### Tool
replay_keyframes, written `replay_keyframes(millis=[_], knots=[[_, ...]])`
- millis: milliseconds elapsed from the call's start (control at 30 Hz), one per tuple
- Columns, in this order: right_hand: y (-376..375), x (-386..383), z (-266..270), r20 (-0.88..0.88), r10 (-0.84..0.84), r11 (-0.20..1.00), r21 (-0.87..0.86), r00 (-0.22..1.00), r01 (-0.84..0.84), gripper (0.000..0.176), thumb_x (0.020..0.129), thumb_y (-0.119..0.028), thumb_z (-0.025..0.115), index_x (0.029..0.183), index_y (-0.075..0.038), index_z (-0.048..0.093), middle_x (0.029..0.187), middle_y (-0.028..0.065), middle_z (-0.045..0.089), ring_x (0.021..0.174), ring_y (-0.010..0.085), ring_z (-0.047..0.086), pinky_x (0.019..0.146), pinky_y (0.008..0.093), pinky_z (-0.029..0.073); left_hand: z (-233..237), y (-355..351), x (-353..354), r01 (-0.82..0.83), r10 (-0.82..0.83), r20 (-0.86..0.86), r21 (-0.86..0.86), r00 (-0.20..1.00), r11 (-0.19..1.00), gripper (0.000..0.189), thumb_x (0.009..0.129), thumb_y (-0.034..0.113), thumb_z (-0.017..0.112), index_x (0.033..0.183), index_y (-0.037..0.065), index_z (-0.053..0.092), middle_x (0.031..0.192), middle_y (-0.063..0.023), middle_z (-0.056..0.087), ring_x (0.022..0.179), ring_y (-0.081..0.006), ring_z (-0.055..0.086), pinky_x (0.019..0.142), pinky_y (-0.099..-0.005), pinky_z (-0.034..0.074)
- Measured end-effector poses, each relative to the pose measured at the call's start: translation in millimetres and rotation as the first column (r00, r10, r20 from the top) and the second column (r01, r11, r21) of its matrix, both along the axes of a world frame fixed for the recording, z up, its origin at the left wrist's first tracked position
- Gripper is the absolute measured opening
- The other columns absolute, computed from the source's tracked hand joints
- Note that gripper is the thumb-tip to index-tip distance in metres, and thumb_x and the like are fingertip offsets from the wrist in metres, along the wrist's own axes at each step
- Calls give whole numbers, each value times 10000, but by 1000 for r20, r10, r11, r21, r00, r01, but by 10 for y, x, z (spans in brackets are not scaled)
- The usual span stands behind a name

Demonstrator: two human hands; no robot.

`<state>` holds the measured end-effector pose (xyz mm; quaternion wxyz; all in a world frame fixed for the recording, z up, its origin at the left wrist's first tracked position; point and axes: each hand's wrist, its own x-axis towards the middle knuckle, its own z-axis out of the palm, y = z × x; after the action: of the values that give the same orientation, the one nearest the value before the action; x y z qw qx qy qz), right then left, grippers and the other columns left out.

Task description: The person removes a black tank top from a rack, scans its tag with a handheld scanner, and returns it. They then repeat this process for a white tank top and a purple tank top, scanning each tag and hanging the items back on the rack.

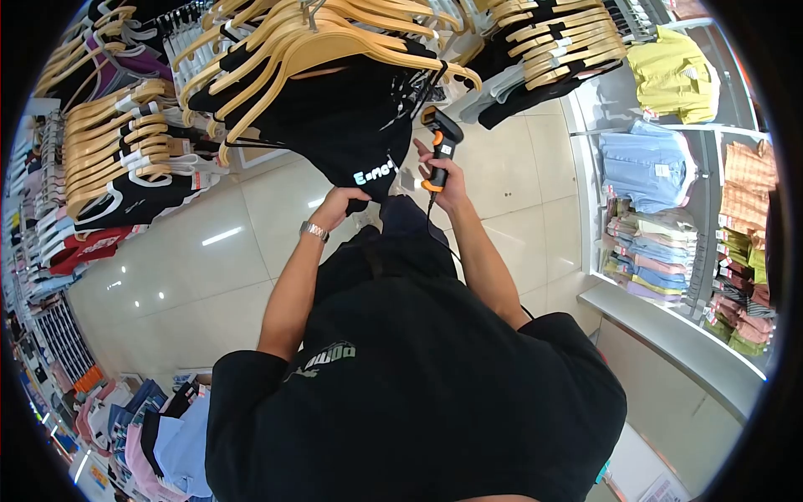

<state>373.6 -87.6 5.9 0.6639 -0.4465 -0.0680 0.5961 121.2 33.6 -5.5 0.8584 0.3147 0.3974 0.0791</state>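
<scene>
A black strappy top (335,113) with white lettering hangs from a wooden hanger (330,54) at the front of the rack. My left hand (337,209), with a metal watch on the wrist, pinches the lower edge of this top. To its right, my right hand (450,180) grips a black and orange barcode scanner (442,151), its head pointing up and away from me. Some fingers of that hand stick out past the handle. From the scanner's base a dark cable (430,213) runs down along my right arm.
More wooden hangers with clothes (125,155) crowd the rack on the left, and others (565,42) hang at the upper right. Wall shelves on the right hold a yellow shirt (676,75), a blue shirt (644,163) and folded stacks (657,251). Folded clothes (180,443) lie lower left.
</scene>
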Motion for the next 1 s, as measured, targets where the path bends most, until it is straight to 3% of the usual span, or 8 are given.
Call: replay_keyframes(millis=[33, 100, 233, 333, 467, 567, 800, 1000], knots=[[-12, -30, 14, 3, 54, 998, 17, 999, -54, 257, 797, -206, 583, 956, -30, 683, 1581, 118, 353, 1435, 234, 325, 1106, 363, 275, -13, -65, -33, -26, 27, 37, -14, 999, 1000, 263, 766, -37, 627, 1020, -77, 686, 1035, -113, 708, 989, -206, 661, 917, -324, 501], [-81, -55, -94, -59, 141, 990, -15, 988, -142, 286, 794, -210, 587, 957, 8, 675, 1411, 169, 507, 1266, 239, 477, 941, 274, 389, 27, -189, -110, -77, 92, 139, -111, 986, 991, 339, 742, -75, 543, 1058, -96, 663, 1091, -144, 698, 1030, -242, 657, 957, -340, 496], [-227, -222, 63, -101, 292, 955, 91, 951, -283, 310, 786, -200, 593, 986, 22, 676, 1134, 172, 643, 1067, 236, 574, 848, 257, 433, 300, -374, -213, -107, 202, 315, -296, 927, 949, 490, 729, -31, 475, 1198, -124, 580, 1255, -195, 629, 1189, -313, 590, 1080, -416, 430], [-307, -221, 193, -115, 346, 938, 10, 931, -348, 324, 757, -188, 610, 988, 27, 681, 1135, 181, 639, 1071, 262, 592, 872, 298, 448, 326, -453, -355, -35, 213, 433, -384, 876, 923, 529, 736, 16, 473, 1241, -120, 553, 1289, -202, 610, 1222, -328, 571, 1107, -437, 409], [-325, -122, 188, -272, 389, 917, 201, 880, -344, 357, 731, -147, 622, 1024, 38, 706, 1295, 221, 576, 1047, 260, 603, 935, 363, 473, 517, -579, -405, -84, 272, 433, -404, 859, 911, 540, 751, 49, 488, 1266, -106, 537, 1290, -203, 610, 1218, -339, 575, 1100, -452, 417], [-303, -102, 466, -231, 483, 852, 345, 845, -393, 372, 717, -155, 621, 1014, 45, 721, 1332, 247, 557, 1053, 254, 597, 927, 350, 461, 671, -688, -377, -160, 340, 400, -420, 851, 893, 535, 770, 65, 497, 1278, -99, 527, 1292, -206, 610, 1209, -347, 583, 1089, -463, 427], [-408, -50, 729, 103, 507, 820, 249, 856, -515, 388, 702, -177, 626, 1004, 47, 723, 1342, 214, 562, 1188, 275, 549, 1057, 364, 370, 872, -988, -315, -228, 438, 408, -469, 801, 853, 512, 801, 102, 492, 1277, -83, 532, 1293, -211, 609, 1207, -358, 589, 1083, -473, 433], [-420, -113, 563, -108, 572, 796, 311, 813, -519, 409, 691, -175, 632, 1006, 75, 711, 1244, 168, 594, 1217, 260, 495, 1114, 332, 288, 963, -1258, -344, -231, 501, 498, -507, 708, 830, 486, 834, 135, 476, 1264, -82, 548, 1265, -205, 629, 1186, -345, 606, 1069, -458, 453]])
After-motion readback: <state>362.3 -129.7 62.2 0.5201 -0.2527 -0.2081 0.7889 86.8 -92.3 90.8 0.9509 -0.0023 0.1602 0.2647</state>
